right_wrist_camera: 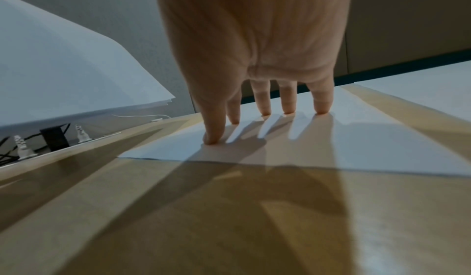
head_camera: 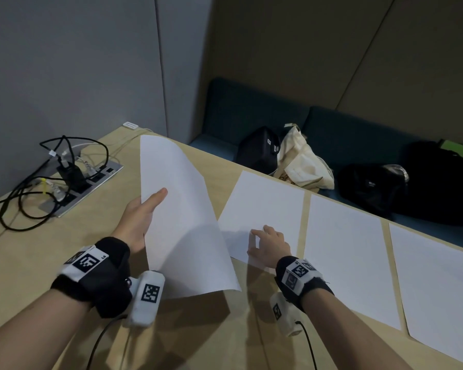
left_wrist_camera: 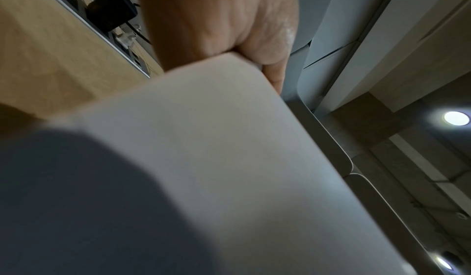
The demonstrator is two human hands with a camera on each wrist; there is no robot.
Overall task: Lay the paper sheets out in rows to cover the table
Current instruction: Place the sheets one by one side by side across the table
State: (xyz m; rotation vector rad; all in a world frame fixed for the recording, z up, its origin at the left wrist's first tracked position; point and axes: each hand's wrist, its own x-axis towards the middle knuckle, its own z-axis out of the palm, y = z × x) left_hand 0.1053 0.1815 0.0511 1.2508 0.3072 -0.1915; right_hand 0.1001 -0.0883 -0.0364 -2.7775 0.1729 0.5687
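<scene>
My left hand (head_camera: 137,220) grips a stack of white paper sheets (head_camera: 182,222), thumb on top, and the stack curves up above the wooden table (head_camera: 198,329). Seen from the left wrist, the stack (left_wrist_camera: 229,158) fills most of the picture below the left hand (left_wrist_camera: 216,17). My right hand (head_camera: 267,244) presses straight fingertips (right_wrist_camera: 265,110) on the near edge of a laid sheet (head_camera: 262,204), the leftmost of a row. Two more sheets (head_camera: 342,255) (head_camera: 436,289) lie flat to its right, with narrow gaps between them. In the right wrist view, the held stack (right_wrist_camera: 63,68) hangs at the left.
A power socket panel with plugs and black cables (head_camera: 72,180) is set into the table at the far left. Beyond the table's far edge, a teal bench holds a cream tote bag (head_camera: 302,158) and black bags (head_camera: 412,188).
</scene>
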